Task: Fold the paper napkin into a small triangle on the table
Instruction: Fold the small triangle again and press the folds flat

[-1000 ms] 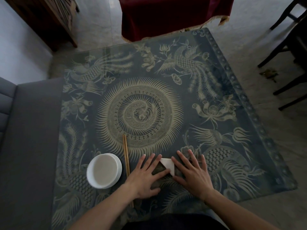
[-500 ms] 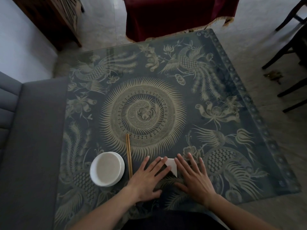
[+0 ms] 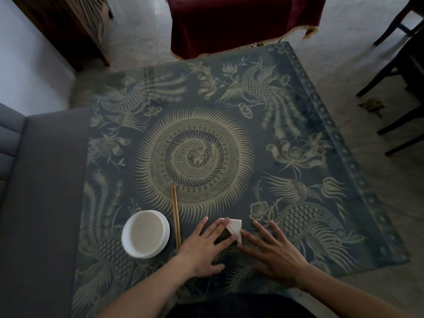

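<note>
One napkin [image 3: 235,228], one bowl [image 3: 145,234], two chopsticks [image 3: 176,216], two hands [image 3: 202,247].

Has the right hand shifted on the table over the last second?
Yes. The right hand has slid rightward off the white folded paper napkin, judged against the pair of wooden chopsticks; only its thumb stays near the napkin.

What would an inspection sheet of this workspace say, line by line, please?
Surface: table with a dark bird-and-flower patterned top.
Job's things: paper napkin, white, already folded small, flat on the table near its front edge.
Clutter: white bowl and chopsticks left of the napkin.
Grippers: left hand flat, fingertips on the napkin; right hand flat beside it, thumb at its near corner.
Cables: nothing seen.
Surroundings: grey sofa at left, red cloth beyond, dark chair legs at right.
</note>
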A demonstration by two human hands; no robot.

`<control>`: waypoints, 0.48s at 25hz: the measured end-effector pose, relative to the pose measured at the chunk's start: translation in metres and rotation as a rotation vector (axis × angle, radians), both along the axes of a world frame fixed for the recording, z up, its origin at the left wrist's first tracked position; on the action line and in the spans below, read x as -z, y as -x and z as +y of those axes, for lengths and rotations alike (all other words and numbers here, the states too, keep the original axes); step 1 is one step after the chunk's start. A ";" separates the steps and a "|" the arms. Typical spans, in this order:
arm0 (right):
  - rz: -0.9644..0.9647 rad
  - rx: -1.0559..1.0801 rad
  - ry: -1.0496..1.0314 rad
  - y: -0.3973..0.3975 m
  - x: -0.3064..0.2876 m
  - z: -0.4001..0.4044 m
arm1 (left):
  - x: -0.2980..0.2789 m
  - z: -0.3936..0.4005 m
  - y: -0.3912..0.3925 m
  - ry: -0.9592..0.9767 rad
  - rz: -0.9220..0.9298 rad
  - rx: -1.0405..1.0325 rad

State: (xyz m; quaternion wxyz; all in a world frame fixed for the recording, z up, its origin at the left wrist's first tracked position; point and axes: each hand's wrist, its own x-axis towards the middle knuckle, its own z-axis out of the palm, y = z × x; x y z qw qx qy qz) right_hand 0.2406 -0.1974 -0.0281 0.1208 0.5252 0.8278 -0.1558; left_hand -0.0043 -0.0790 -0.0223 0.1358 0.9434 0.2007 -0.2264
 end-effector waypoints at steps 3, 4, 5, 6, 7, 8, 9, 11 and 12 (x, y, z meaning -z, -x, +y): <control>0.005 0.021 0.037 0.000 -0.004 0.001 | -0.001 0.004 0.002 0.003 0.008 -0.034; 0.009 0.030 0.039 0.000 -0.004 0.001 | 0.000 0.005 0.002 0.000 0.011 -0.037; 0.015 0.033 0.038 -0.001 -0.004 0.001 | 0.000 0.005 0.002 -0.005 0.015 -0.040; 0.022 0.030 0.038 -0.001 -0.005 0.001 | 0.000 0.006 0.002 -0.009 0.024 -0.042; 0.033 0.027 0.033 -0.001 -0.006 0.002 | 0.001 0.006 0.002 -0.009 0.032 -0.043; 0.051 0.031 0.023 0.000 -0.008 0.004 | 0.002 0.007 0.002 -0.005 0.033 -0.046; 0.085 0.059 0.010 0.001 -0.010 0.007 | 0.002 0.007 0.002 0.004 0.028 -0.054; 0.186 0.224 -0.027 0.004 -0.017 0.019 | 0.002 0.006 0.002 0.029 0.005 -0.098; 0.222 0.336 -0.043 0.008 -0.020 0.028 | 0.001 0.006 0.002 0.037 -0.007 -0.126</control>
